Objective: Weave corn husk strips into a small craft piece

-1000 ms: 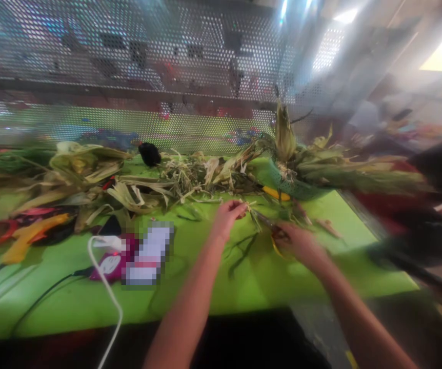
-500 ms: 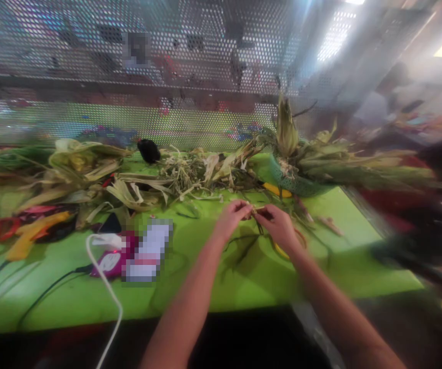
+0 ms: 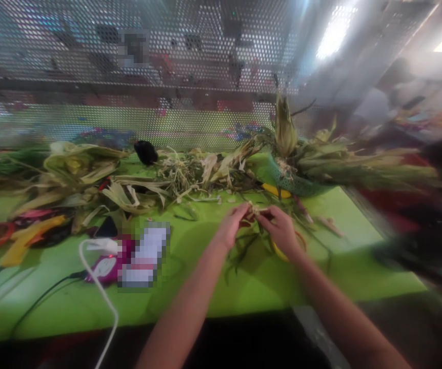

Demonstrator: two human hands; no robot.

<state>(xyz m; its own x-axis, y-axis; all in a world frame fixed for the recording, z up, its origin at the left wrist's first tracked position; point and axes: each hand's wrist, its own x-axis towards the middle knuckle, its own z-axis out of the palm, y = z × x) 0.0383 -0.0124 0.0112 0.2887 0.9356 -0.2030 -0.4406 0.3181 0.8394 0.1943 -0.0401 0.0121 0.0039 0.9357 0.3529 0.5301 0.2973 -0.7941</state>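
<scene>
Over the green table [image 3: 198,292], both of my hands meet at a small pale, dry plant piece [image 3: 255,210]. My left hand [image 3: 232,225] pinches it from the left with bent fingers. From the other side, my right hand [image 3: 280,228] holds it between thumb and fingertips. Dark green, thin leaves or stems [image 3: 246,247] hang below the hands; where they join the pale piece is blurred. Partly hidden by my right wrist, a yellow-orange ring [image 3: 301,241] lies on the table.
Dried corn husks [image 3: 128,192] run along the back. A green basket [image 3: 301,185] with husks stands at back right. On the left lie a yellow glue gun [image 3: 32,236], a magenta power block [image 3: 107,266] with a white cable [image 3: 105,297], and a blurred-out flat rectangular object [image 3: 147,253].
My left hand has turned and shifted slightly, showing more of the pale piece between the fingers. The hanging dark leaves have swung and look more spread. The view has shifted slightly.
</scene>
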